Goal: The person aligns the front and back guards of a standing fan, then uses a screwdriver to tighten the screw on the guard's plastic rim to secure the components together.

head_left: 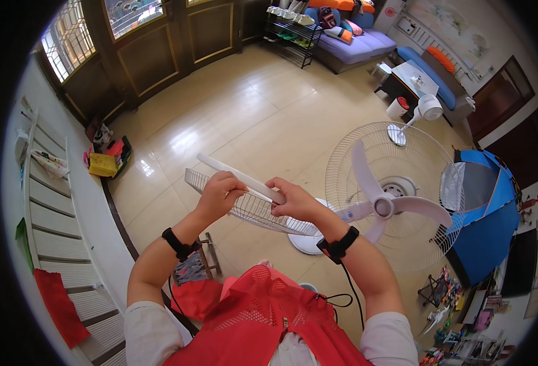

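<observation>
A round wire fan grille [263,215] is held tilted, almost edge-on, in front of my body. Along it runs a white plastic strip [220,165], perhaps its rim band. My left hand [221,194] pinches at the strip and wires with its fingers closed. My right hand [290,200] grips the strip's near right end, thumb on top. To the right stands a white floor fan with three bare blades [383,207] and its rear wire grille [412,259] behind them. The fan's round white base [310,243] shows partly beneath the held grille.
A small stool [205,259] with red cloth beside it is by my legs at left. A blue play tent [485,226] sits at right, with a clutter of toys [445,293] below it. Farther off are another white fan [427,108], a shoe rack [293,36] and a sofa [354,49].
</observation>
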`<state>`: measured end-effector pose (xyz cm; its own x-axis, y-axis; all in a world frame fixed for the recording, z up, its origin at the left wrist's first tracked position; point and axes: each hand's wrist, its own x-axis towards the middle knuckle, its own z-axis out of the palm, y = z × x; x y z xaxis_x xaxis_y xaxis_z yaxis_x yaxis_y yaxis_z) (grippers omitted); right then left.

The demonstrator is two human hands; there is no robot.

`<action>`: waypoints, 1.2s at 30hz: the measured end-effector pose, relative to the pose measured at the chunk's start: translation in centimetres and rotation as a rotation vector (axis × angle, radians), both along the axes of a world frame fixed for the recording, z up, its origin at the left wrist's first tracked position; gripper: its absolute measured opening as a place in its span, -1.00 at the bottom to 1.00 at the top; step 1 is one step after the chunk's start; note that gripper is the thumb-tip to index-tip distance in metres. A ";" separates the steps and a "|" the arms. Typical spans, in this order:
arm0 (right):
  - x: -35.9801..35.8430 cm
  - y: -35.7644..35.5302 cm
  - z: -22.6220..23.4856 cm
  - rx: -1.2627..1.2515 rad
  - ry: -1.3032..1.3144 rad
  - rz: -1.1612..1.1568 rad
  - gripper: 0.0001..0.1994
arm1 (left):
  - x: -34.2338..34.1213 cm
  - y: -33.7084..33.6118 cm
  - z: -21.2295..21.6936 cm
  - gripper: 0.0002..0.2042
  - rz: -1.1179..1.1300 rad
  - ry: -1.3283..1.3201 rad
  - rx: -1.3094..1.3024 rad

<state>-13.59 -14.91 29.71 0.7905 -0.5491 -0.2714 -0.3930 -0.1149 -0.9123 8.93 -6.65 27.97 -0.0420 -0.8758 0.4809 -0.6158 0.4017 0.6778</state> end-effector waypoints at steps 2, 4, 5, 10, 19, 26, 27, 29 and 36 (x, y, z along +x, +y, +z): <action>-0.4 0.2 -0.4 -0.077 -0.046 -0.047 -0.51 | -0.3 -0.2 0.1 -0.91 -0.023 -0.004 -0.028; -0.7 0.4 -0.5 -0.106 -0.045 -0.087 -0.52 | -0.4 -0.4 0.1 -0.77 -0.032 -0.004 -0.009; -0.8 0.4 -0.7 -0.134 -0.045 -0.125 -0.52 | -0.5 -0.3 0.3 -0.77 -0.030 -0.003 -0.004; 0.3 0.3 -1.9 -0.192 0.032 -0.057 -0.54 | 0.7 -1.4 0.3 -0.51 -0.064 -0.330 0.002; 5.3 -1.6 -5.5 -0.245 0.170 0.073 -0.59 | 5.4 -2.6 -7.0 -0.78 -0.141 -0.317 0.697; 8.2 -3.5 -6.8 -0.436 0.254 0.090 -0.62 | 7.4 -2.4 -8.7 -0.75 -0.007 -0.019 0.563; 8.7 -3.8 -6.9 -0.498 0.239 0.096 -0.63 | 7.7 -2.6 -8.3 -0.75 0.003 -0.012 0.548; 10.0 -4.7 -6.6 -0.516 0.242 0.111 -0.63 | 8.4 -2.9 -7.5 -0.74 0.061 -0.052 0.536; 13.4 -6.4 -6.6 -1.071 -0.100 -0.162 -0.59 | 12.3 -3.4 -8.1 -0.73 0.314 -0.195 0.245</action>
<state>-0.18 -21.35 23.08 0.6792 -0.5624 0.4716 -0.4048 -0.8230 -0.3984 21.18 -10.04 19.83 0.1747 -0.9478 0.2669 -0.8081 0.0169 0.5888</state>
